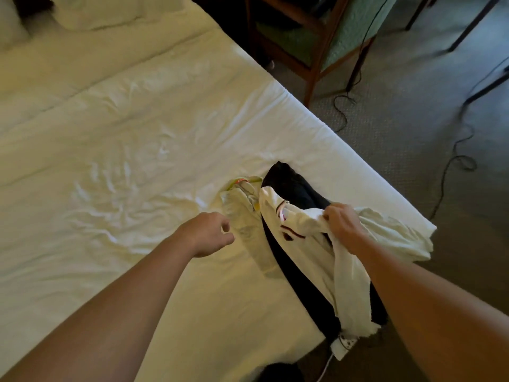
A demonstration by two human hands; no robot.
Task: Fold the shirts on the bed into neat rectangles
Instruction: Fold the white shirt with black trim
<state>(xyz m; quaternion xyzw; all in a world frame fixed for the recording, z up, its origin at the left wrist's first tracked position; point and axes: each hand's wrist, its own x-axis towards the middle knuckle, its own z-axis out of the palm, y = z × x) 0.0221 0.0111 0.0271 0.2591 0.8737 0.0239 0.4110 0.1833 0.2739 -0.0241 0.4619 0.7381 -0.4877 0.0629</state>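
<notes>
The bed, covered in a wrinkled white sheet, fills most of the view, its near corner pointing toward the lower right. Three shirts are heaped together at that corner. The largest visible is a dark shirt, laid lengthwise along the bed's edge and partly buried beneath the others. Over it is draped a white shirt with a dark red mark and a pinkish trim at the collar; it is crumpled, and part of it hangs past the mattress edge. Just to the left, touching the dark one, a pale yellowish shirt with a bright yellow-green and orange collar is spread in loose creases on the sheet. None of them is folded into a rectangle.

Two bare hands are seen. The white shirt is gripped by the right hand, fingers curled into a bunch of its fabric near the shoulder, lifting it slightly. The left hand is held just beside the pale yellowish shirt, fingers loosely curled with thumb and forefinger near each other; nothing is held in it.

Two pillows are seen at the far end of the bed. Beyond the bed, a grey carpeted floor is crossed by a thin black cable, and one wooden chair with green upholstery stands close to the mattress. A small white object lies on the floor below the bed corner.
</notes>
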